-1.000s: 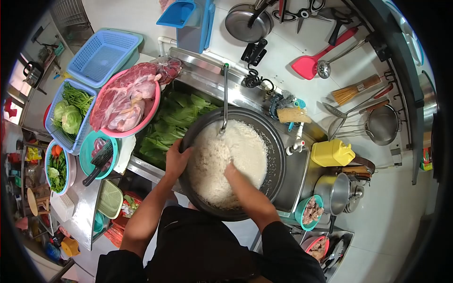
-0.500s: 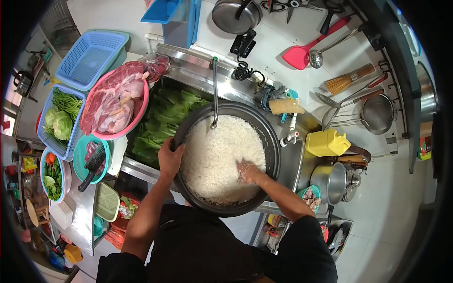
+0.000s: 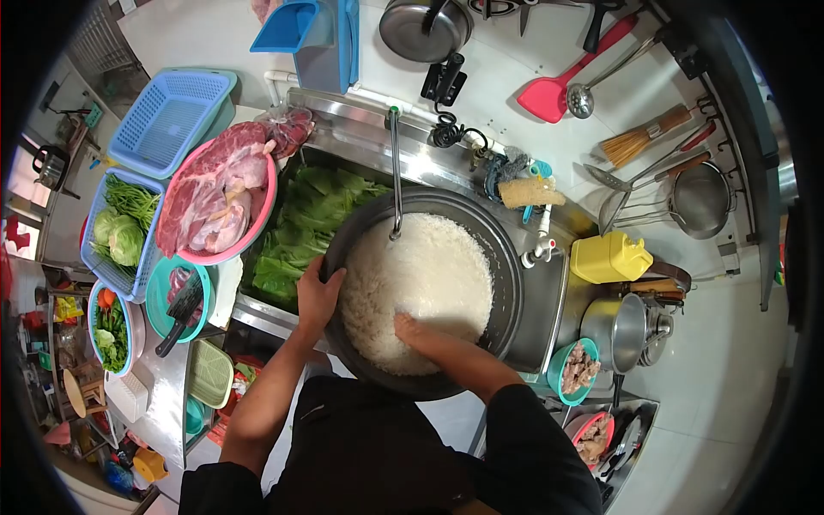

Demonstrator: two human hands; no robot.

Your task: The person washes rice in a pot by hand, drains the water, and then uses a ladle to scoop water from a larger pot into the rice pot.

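Note:
A large dark round pot [image 3: 508,257] tilts over the sink's edge, full of white rice [image 3: 429,266] in cloudy water. My left hand [image 3: 319,292] grips its left rim, thumb on the inside and the other fingers around the outer wall. Into the lower middle of the rice reaches my right hand [image 3: 414,330]; its fingers are sunk in the grains and water, so their pose is hidden. A thin metal faucet [image 3: 396,172] hangs over the pot's upper part. Left of the pot, green leafy vegetables [image 3: 309,215] lie in the sink basin.
Raw meat [image 3: 219,189] fills a pink basin at left, beside blue baskets [image 3: 172,112]. A cleaver [image 3: 183,309] rests across a teal bowl. At right stand a yellow jug [image 3: 609,257], a metal pot [image 3: 620,330] and a teal bowl of meat pieces [image 3: 577,371]. Utensils hang on the wall.
My right hand has moved left and slightly down through the rice. More cloudy water shows on the rice's right side. My left hand stays on the rim; the whole view has shifted slightly.

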